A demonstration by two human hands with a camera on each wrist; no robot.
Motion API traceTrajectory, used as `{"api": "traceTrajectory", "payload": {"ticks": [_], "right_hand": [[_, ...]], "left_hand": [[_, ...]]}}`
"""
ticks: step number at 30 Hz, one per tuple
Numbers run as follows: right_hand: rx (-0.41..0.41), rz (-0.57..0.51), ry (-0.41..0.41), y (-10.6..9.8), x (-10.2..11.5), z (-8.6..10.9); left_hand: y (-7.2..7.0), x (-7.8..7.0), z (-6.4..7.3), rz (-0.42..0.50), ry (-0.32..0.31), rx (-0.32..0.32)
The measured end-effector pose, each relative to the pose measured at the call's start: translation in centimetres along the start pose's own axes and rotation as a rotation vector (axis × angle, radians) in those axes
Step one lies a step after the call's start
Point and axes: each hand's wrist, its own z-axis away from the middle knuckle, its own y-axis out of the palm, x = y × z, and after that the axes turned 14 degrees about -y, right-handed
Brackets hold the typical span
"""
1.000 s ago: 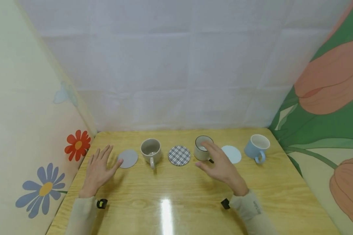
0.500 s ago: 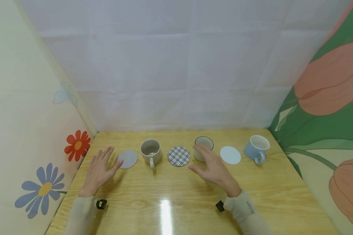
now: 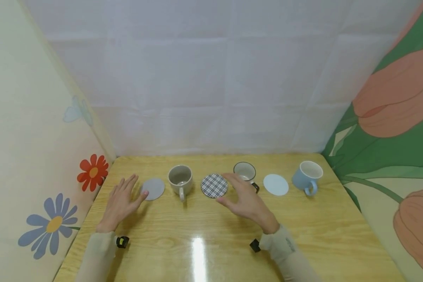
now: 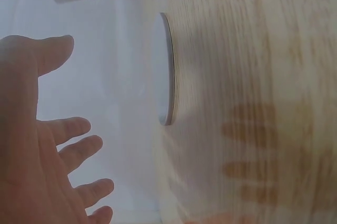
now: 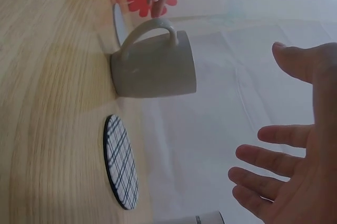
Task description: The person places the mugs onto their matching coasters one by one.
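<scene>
My left hand (image 3: 118,205) hovers over the table's left side, fingers spread, thumb tip overlapping the edge of a plain grey coaster (image 3: 154,188). In the left wrist view its fingers (image 4: 79,153) hold nothing, and they cast a shadow on the wood. My right hand (image 3: 246,201), also empty with fingers extended, is raised near a black-and-white plaid coaster (image 3: 214,185) and partly covers a white mug with a black rim (image 3: 244,170). A grey mug (image 3: 180,180) stands between the grey and plaid coasters, its handle toward me.
Right of the black-rimmed mug lies a pale blue round coaster (image 3: 276,185). A light blue mug (image 3: 307,178) stands at the far right. White cloth (image 3: 211,78) hangs behind the wooden table (image 3: 169,243), with flower-patterned panels on both sides.
My right hand has moved left, from in front of the black-rimmed mug toward the plaid coaster, uncovering the mug's black handle. The left hand has hardly moved. Mugs and coasters stay in place.
</scene>
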Motion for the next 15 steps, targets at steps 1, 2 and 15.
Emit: {"api": "traceTrajectory", "payload": {"ticks": [1,2,15], "right_hand": [[-0.001,-0.005,-0.003,0.1,0.0,-0.1],[0.002,-0.012,0.001,0.3,0.1,-0.1],[0.000,-0.103,0.018,2.4,0.5,-0.8]], "left_hand": [[0.0,0.0,0.0,0.003,0.000,0.008],[0.0,0.0,-0.1,0.006,-0.001,0.017],[1.1,0.9,-0.6,0.049,0.001,0.105]]}}
